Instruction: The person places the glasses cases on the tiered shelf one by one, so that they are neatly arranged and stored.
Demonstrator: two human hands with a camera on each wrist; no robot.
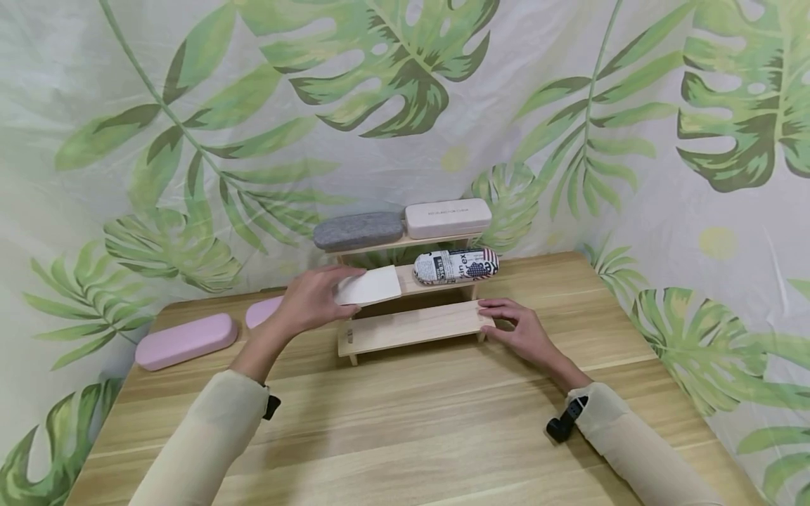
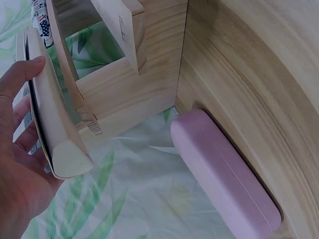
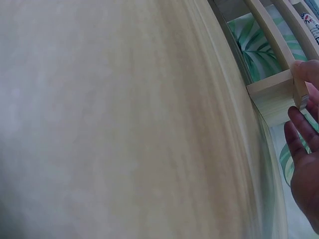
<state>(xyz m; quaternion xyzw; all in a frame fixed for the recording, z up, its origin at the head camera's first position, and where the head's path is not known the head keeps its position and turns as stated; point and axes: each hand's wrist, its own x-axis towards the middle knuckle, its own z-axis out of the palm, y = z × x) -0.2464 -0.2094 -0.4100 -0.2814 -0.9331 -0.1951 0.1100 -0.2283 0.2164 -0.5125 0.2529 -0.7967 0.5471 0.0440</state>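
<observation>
My left hand (image 1: 309,301) holds a white glasses case (image 1: 377,284) at the left end of the middle step of a three-tier wooden rack (image 1: 411,328). In the left wrist view, the thumb lies along one side of the white case (image 2: 54,107) and the fingers are behind it. The right hand (image 1: 524,336) pinches the right end of the rack's lowest board between thumb and fingers. Beside the white case, on the same step, lies a glasses case with newspaper and flag print (image 1: 455,267). A grey felt case (image 1: 358,231) and a pale case with lettering (image 1: 448,218) occupy the top step.
Two pink glasses cases lie on the wooden table (image 1: 405,436) left of the rack: one whole pink case (image 1: 186,342) and another pink case (image 1: 261,312) partly hidden by my left hand. A leaf-patterned cloth (image 1: 405,161) hangs behind the table.
</observation>
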